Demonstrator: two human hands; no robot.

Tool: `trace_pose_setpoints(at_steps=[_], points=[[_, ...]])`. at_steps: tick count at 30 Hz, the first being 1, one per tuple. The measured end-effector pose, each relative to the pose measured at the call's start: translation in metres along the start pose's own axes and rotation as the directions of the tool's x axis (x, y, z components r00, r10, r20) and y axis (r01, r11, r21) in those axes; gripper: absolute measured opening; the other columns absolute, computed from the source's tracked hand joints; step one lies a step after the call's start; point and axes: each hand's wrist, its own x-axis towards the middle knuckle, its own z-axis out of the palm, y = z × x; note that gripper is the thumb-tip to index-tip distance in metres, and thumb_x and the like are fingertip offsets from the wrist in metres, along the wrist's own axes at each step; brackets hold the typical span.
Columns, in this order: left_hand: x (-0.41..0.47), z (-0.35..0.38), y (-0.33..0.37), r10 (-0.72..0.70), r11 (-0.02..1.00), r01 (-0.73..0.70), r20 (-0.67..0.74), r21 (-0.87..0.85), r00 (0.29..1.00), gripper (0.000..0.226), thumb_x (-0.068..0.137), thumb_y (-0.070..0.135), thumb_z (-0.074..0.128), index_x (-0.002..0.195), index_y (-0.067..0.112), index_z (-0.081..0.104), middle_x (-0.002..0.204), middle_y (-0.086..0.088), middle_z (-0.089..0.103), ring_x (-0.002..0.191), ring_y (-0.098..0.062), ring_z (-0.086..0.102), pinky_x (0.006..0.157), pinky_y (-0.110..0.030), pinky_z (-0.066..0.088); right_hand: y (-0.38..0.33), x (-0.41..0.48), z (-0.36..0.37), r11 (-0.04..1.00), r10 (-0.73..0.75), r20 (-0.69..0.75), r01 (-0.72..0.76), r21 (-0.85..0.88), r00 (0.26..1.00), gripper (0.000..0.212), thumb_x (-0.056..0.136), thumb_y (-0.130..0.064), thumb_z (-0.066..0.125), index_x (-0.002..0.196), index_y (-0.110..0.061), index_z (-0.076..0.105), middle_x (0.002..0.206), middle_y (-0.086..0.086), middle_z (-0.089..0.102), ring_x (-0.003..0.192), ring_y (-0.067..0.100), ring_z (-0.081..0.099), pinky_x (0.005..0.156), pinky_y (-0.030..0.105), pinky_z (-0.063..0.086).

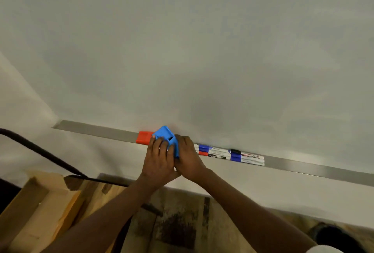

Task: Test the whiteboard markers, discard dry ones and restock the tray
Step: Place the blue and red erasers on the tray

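A blue plastic block, probably a board eraser (166, 134), is held tilted just above the grey metal marker tray (97, 130). My left hand (158, 161) grips it with fingers curled over its face. My right hand (187, 156) wraps its right side. A red block (143, 137) lies in the tray right behind it. Several whiteboard markers (230, 154) with blue, red and black caps lie side by side in the tray, just right of my right hand. The whiteboard (202, 50) above looks blank.
An open cardboard box (40, 202) stands at the lower left on a wooden floor (178, 222). A black curved bar (40, 151) crosses the left side. A dark round object (340, 236) sits at the lower right.
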Motion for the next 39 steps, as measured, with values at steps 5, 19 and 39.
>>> trace_pose_setpoints(at_steps=[5, 19, 39], points=[[0.020, 0.003, 0.035, 0.051, 0.995, -0.057, 0.074, 0.082, 0.996, 0.119, 0.056, 0.081, 0.064, 0.139, 0.001, 0.032, 0.141, -0.031, 0.039, 0.132, -0.048, 0.032, 0.110, -0.059, 0.019, 0.037, -0.017, -0.039, 0.987, 0.099, -0.035, -0.102, -0.120, 0.994, 0.060, 0.087, -0.023, 0.064, 0.137, -0.009, 0.036, 0.129, 0.010, 0.044, 0.116, 0.022, 0.043, 0.095, 0.034, 0.043], [0.041, 0.049, 0.096, 0.139, 0.962, -0.206, 0.331, 0.179, 0.933, 0.093, 0.074, 0.072, 0.047, 0.129, -0.003, 0.052, 0.141, -0.033, 0.038, 0.133, -0.050, 0.031, 0.111, -0.063, 0.014, 0.218, -0.140, -0.170, 0.788, 0.368, -0.079, -0.356, -0.503, 0.926, 0.063, 0.073, 0.000, 0.066, 0.131, -0.010, 0.044, 0.122, 0.006, 0.055, 0.113, 0.027, 0.052, 0.092, 0.042, 0.033], [0.034, 0.070, 0.116, 0.006, 0.978, -0.074, 0.326, 0.197, 0.945, 0.089, 0.087, 0.063, 0.008, 0.112, -0.001, 0.063, 0.125, -0.031, 0.054, 0.121, -0.048, 0.046, 0.109, -0.058, 0.017, 0.308, -0.159, -0.208, 0.647, 0.417, 0.079, -0.235, -0.725, 0.905, 0.063, 0.066, -0.009, 0.078, 0.125, -0.012, 0.055, 0.125, 0.010, 0.058, 0.115, 0.030, 0.052, 0.097, 0.046, 0.043]])
